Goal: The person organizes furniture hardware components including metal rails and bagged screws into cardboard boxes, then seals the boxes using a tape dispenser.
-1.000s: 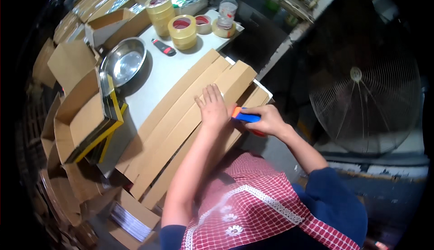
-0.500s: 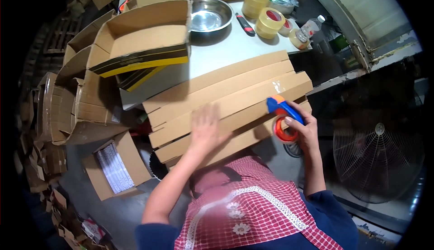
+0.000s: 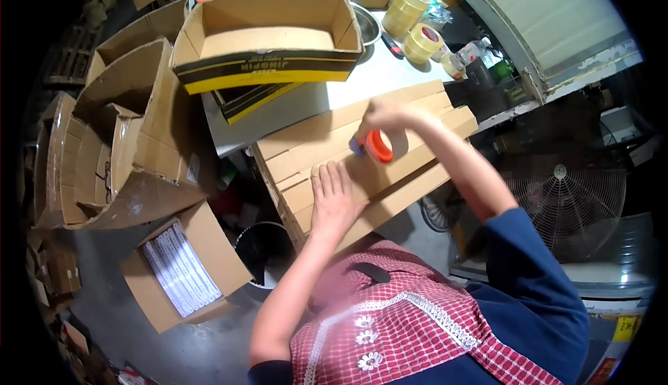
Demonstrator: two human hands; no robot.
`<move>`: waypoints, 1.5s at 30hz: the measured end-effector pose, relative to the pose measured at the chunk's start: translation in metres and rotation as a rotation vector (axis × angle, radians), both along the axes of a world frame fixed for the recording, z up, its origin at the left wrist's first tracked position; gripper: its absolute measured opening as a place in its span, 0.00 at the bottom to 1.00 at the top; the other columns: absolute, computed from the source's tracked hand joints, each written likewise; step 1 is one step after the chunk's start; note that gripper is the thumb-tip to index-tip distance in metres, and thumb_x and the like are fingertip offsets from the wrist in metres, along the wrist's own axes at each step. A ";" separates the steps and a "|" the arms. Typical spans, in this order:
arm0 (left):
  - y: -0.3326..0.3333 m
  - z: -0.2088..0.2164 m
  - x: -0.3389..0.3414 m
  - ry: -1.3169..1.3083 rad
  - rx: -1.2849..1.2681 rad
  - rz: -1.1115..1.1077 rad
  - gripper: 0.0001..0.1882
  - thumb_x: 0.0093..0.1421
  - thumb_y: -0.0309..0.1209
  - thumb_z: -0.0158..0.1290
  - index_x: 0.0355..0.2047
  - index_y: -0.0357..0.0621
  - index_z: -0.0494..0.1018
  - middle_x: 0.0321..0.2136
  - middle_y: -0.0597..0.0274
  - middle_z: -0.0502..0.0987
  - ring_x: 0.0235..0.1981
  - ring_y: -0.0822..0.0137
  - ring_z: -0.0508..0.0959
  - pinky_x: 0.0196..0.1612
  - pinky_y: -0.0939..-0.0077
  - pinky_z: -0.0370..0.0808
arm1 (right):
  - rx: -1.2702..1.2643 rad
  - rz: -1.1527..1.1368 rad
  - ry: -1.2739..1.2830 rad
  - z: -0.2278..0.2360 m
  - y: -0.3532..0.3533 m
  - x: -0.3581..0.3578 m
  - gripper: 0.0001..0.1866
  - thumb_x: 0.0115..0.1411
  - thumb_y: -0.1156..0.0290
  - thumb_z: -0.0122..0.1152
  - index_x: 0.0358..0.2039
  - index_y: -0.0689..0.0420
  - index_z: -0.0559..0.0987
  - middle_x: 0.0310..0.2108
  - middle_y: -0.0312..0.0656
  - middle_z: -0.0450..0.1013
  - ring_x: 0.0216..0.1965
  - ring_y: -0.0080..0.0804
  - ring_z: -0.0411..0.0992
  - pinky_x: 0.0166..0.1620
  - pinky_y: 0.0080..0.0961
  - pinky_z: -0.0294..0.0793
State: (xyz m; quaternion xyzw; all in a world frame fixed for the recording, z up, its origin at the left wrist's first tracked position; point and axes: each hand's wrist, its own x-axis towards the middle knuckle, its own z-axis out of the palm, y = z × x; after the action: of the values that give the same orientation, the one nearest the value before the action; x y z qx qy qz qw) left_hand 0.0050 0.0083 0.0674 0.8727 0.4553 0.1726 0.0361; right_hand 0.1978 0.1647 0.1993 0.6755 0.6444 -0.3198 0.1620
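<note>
A brown cardboard carton [image 3: 390, 178] with long parallel flaps lies in front of me, overhanging the near edge of the white table [image 3: 316, 110]. My left hand [image 3: 332, 200] is pressed flat on its left part, fingers stretched out and holding nothing. Over the middle of the carton, my right hand [image 3: 385, 115] is closed on a tape dispenser [image 3: 380, 147], blue with an orange-red roll side. The dispenser is close to the cardboard; whether its tape sticks there I cannot tell, as the hand partly covers it.
An open yellow-and-black carton [image 3: 268, 72] stands at the back left of the table. Tape rolls [image 3: 422, 44], a metal bowl [image 3: 367, 24] and a plastic bottle [image 3: 470, 52] sit behind. Large cartons [image 3: 149, 155] and a black bin [image 3: 252, 249] are left; a fan [image 3: 560, 211] is right.
My right hand has swung the tape dispenser from the carton's right end leftward to its middle. The left hand stays flat on the carton. The view has shifted and turned somewhat.
</note>
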 end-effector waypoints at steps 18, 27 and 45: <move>-0.001 -0.008 0.004 0.028 -0.017 0.049 0.61 0.55 0.69 0.55 0.69 0.24 0.54 0.65 0.37 0.64 0.67 0.41 0.63 0.69 0.31 0.53 | 0.582 -0.194 0.318 0.012 -0.273 0.033 0.34 0.52 0.56 0.66 0.59 0.55 0.79 0.42 0.59 0.81 0.44 0.47 0.83 0.48 0.36 0.81; 0.016 -0.008 0.049 0.054 0.006 -0.030 0.63 0.56 0.69 0.55 0.72 0.25 0.47 0.71 0.32 0.53 0.74 0.35 0.49 0.67 0.23 0.47 | 0.398 -0.275 0.288 -0.039 -0.240 0.031 0.31 0.52 0.57 0.66 0.56 0.58 0.81 0.33 0.53 0.82 0.36 0.45 0.82 0.43 0.36 0.80; -0.002 0.039 0.087 0.133 -0.243 0.186 0.62 0.39 0.36 0.66 0.75 0.47 0.48 0.72 0.43 0.51 0.75 0.48 0.49 0.75 0.36 0.39 | 1.159 0.478 0.099 -0.083 0.045 0.188 0.11 0.50 0.70 0.66 0.35 0.41 0.84 0.28 0.36 0.74 0.36 0.37 0.77 0.48 0.39 0.71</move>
State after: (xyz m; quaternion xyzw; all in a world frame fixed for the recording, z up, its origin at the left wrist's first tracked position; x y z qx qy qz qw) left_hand 0.0924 0.0059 0.1067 0.8254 0.5531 0.0607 0.0953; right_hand 0.3862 0.2094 0.1158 0.4752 0.8530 0.0958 -0.1935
